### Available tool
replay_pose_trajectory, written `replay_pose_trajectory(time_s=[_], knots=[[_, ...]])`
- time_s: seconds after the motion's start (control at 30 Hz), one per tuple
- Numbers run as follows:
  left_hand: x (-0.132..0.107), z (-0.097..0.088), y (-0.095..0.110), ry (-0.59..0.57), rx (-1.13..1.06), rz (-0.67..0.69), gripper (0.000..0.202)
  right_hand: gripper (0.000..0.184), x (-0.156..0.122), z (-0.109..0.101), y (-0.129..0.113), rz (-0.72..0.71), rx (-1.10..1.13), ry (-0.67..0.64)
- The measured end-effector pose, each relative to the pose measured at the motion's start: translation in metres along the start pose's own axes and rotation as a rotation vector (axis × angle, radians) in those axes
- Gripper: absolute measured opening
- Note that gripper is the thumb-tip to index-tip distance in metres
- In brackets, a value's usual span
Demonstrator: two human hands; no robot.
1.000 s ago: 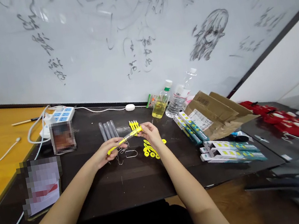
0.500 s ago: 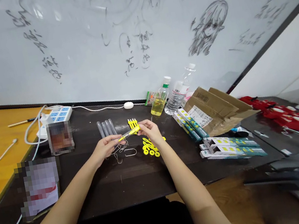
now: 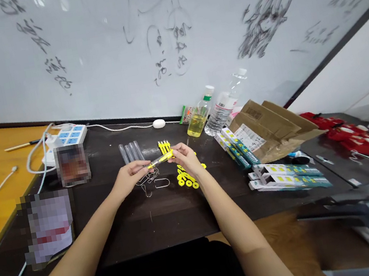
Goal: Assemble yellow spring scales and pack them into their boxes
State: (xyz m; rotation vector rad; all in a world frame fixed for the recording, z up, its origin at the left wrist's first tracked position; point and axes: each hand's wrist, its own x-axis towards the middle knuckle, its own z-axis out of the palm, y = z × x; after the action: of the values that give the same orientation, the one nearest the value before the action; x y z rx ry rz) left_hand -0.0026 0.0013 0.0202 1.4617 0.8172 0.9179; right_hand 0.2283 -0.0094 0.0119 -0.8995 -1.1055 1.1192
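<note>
Both hands meet over the dark table (image 3: 170, 216). My left hand (image 3: 130, 176) is closed around one end of a slim yellow pen-like stick (image 3: 161, 160). My right hand (image 3: 185, 158) pinches its other end. Several clear tubes (image 3: 130, 152) lie just behind my left hand. A small row of yellow sticks (image 3: 164, 147) lies behind the held one. Yellow rings (image 3: 185, 180) sit under my right wrist. Bent metal wire clips (image 3: 155, 182) lie on the table below the hands.
Two bottles (image 3: 207, 117), a cardboard box (image 3: 269, 130) and several green-and-white packs (image 3: 284, 176) stand to the right. A power strip (image 3: 66, 138) with cables and blurred items are at the left. Red tools (image 3: 356, 141) lie far right. A whiteboard wall stands behind.
The yellow stick has slid further into my left hand, so less of it shows. Both hands stay together in the same spot. The camera has shifted slightly.
</note>
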Motion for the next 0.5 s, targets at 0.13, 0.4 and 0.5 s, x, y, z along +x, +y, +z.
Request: replay_pose_trajectory(time_s=[0.13, 0.4, 0.5], knots=[[0.0, -0.002, 0.002, -0.131, -0.022, -0.162, 0.044, 0.031, 0.002, -0.001, 0.001, -0.029, -0.062, 0.039], [-0.002, 0.014, -0.006, -0.156, -0.092, -0.165, 0.04, 0.036, 0.005, 0.0, 0.01, -0.046, -0.103, 0.088], [-0.003, 0.017, -0.007, -0.147, -0.09, -0.162, 0.037, 0.04, 0.003, 0.002, 0.012, -0.038, -0.037, 0.047]])
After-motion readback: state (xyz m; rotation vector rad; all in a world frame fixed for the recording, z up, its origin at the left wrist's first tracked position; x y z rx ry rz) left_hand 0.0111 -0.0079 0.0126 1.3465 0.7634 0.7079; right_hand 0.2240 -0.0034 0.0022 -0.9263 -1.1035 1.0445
